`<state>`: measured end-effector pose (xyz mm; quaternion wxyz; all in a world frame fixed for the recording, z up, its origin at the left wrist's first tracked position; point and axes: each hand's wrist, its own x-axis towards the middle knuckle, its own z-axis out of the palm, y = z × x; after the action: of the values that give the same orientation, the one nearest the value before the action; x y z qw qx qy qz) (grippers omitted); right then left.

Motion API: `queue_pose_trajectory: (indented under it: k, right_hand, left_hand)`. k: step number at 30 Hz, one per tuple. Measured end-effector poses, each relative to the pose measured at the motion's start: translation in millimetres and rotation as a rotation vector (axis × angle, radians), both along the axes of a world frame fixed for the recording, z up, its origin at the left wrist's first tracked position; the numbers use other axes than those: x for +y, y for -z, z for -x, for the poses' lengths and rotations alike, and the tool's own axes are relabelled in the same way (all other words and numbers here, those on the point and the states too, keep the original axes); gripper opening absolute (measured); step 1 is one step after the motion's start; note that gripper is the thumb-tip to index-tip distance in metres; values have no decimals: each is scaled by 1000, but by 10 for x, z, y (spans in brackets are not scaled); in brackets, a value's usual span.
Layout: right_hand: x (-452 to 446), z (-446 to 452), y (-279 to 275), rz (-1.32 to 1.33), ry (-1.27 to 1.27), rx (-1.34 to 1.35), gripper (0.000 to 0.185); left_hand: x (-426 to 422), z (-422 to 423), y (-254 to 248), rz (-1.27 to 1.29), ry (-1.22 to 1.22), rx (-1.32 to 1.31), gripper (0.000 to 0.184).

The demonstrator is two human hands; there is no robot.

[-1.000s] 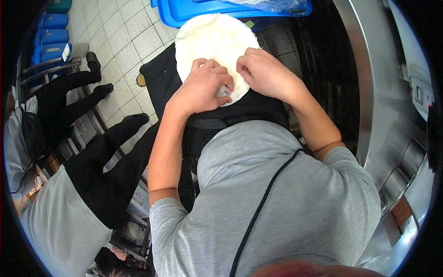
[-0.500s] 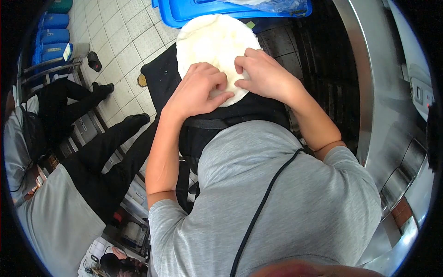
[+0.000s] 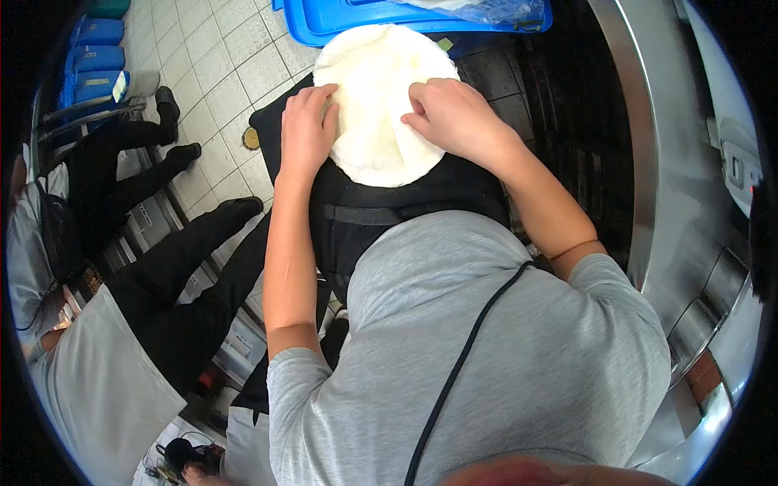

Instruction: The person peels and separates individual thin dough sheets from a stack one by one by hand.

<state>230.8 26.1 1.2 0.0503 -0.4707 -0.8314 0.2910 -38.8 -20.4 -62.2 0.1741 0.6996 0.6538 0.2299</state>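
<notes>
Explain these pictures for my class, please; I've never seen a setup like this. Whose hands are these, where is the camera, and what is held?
There is no machine here, just a person with two bare hands. The view comes from a camera on that person's head, looking forward and down, so their grey shirt fills the lower middle. A round, pale, soft-looking sheet lies over black cloth. The left hand is at its left edge and the right hand at its right side; whether either grips it is hard to tell. Beyond it is a blue plastic lid or tray. Another person is at the left.
</notes>
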Motion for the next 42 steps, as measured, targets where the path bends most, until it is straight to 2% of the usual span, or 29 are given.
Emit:
queue_pose_trajectory:
  k: [5, 8, 11, 19, 29, 31, 35, 37, 40, 42]
  right_hand:
    - [76, 51, -10, 29, -9, -26, 30]
    - [83, 60, 14, 29, -3, -24, 31]
    - [80, 46, 62, 18, 8, -10, 30]
    - [80, 51, 119, -7, 14, 0, 31]
    - [86, 87, 160, -28, 21, 6, 31]
    - [86, 95, 165, -38, 23, 6, 31]
    - [93, 105, 120, -28, 6, -5, 31]
    - [106, 117, 95, -29, 1, -3, 31]
    - [124, 167, 98, -18, -13, -28, 28]
    - [127, 251, 141, -123, 0, 41, 24]
  left_hand:
    - [115, 77, 37, 24, 28, -24, 22]
    - [165, 100, -5, -58, 101, -21, 17]
    - [140, 89, -55, -3, 117, -25, 14]
    - [27, 28, -91, -190, 130, 87, 14]
    - [-6, 70, -75, -127, 139, 112, 19]
    - [0, 75, -68, -4, 148, 107, 22]
    - [-23, 82, -91, 46, 107, 76, 26]
    - [-43, 122, -39, -11, 54, -68, 33]
    - [-22, 191, 76, 7, -28, -182, 33]
    - [6, 245, 108, 33, -11, -157, 29]
